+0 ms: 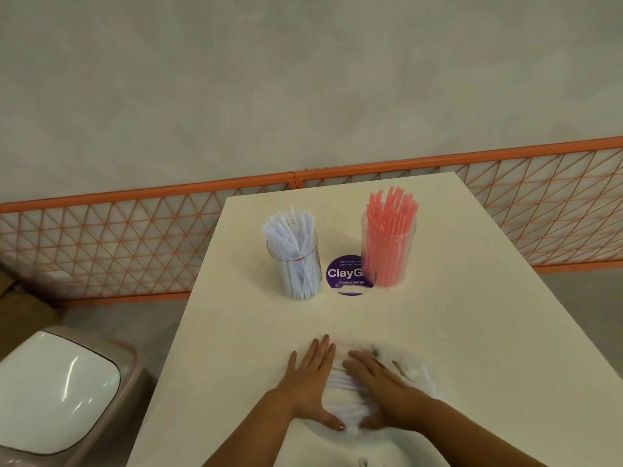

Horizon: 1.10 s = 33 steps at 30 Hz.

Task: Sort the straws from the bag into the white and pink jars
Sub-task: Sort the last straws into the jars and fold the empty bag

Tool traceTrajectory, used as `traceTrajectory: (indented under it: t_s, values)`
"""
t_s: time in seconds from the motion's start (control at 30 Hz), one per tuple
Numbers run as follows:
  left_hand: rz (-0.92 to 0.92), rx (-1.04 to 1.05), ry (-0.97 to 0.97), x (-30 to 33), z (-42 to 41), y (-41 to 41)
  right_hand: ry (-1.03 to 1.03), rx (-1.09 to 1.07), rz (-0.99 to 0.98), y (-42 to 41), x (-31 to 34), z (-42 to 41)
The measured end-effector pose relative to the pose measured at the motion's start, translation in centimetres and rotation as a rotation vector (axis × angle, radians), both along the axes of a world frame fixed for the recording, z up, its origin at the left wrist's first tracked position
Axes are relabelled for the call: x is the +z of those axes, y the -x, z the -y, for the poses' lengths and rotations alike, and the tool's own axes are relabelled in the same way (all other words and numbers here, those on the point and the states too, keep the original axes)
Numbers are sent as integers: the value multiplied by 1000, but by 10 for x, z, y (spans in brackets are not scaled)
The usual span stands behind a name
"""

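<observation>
Cream laminate covers the surface (455, 332), which narrows toward a far edge beside an orange lattice fence (135, 237); its left edge runs diagonally past a beige bin with a white lid (57, 389) on the floor. A wide bare stretch lies between the hands and the two clear jars standing upright farther back. The left jar (295, 261) holds white straws, the right jar (387, 251) pink straws, their tips fanning upward. Between them a purple round sticker (344, 274) lies flat, partly behind the pink jar.

Near the front edge a clear plastic bag (418, 375) lies flat, blurred, with a bundle of white straws (344, 389) in it; their long axis seems to run left to right, across the person.

The left hand (310, 375) lies palm down at the bundle's left end, fingers straight and pointing away, thumb against the near side. The right hand (377, 382) rests flat over the bundle, fingers extended toward the upper left. Neither hand curls round anything.
</observation>
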State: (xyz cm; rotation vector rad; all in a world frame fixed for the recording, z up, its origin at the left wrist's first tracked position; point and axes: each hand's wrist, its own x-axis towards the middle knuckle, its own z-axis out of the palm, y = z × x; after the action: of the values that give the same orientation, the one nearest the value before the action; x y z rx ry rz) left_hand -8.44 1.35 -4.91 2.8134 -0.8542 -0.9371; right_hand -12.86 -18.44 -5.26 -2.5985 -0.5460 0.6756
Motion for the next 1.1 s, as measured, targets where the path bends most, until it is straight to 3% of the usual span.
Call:
traceTrajectory:
  t_s: [0.3, 0.47, 0.63, 0.87, 0.97, 1.1]
  values:
    - [81, 86, 71, -8, -4, -4, 9, -76, 223, -8, -11, 2]
    - [93, 108, 126, -12, -8, -4, -63, -228, 95, -10, -7, 2]
    - [60, 193, 270, -13, -12, -2, -45, -168, 222, -8, 0, 3]
    - [117, 145, 249, -19, -17, 3, -86, -207, 27, -21, 20, 12]
    - [162, 77, 188, -21, -18, 3, -215, -304, -9, -26, 27, 19]
    - [177, 49, 144, -25, -19, 3, -537, -533, -171, -34, 41, 22]
